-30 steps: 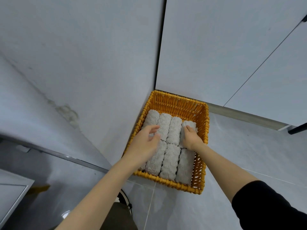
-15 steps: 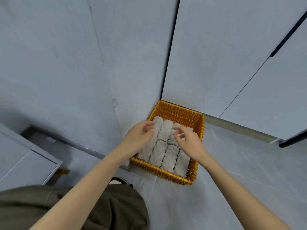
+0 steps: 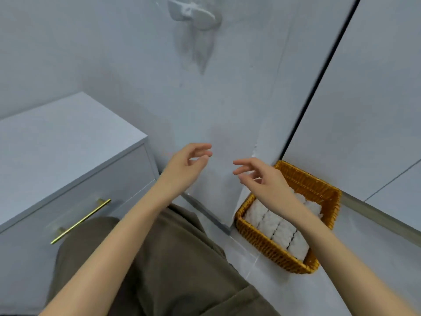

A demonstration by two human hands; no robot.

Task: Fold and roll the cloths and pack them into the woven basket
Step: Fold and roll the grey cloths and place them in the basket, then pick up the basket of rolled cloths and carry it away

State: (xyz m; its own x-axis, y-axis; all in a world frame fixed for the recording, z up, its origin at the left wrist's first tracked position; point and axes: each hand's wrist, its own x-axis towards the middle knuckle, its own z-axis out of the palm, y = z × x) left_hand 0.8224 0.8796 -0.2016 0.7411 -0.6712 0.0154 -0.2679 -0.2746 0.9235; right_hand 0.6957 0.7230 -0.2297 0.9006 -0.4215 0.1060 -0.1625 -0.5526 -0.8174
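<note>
From my seat I read both hands as empty: the left hand (image 3: 189, 163) hovers well to the left of the woven basket (image 3: 268, 247), fingers loosely curled on nothing, and the right hand (image 3: 262, 179) hangs above its far-left corner, fingers relaxed and apart. The rolled cloths (image 3: 280, 231) sit packed side by side inside the basket, 4 showing in the near row. My worry is the right forearm (image 3: 303, 215) crossing over the basket: a low sweep could catch a roll and loosen it, or knock the light basket off its corner spot.
</note>
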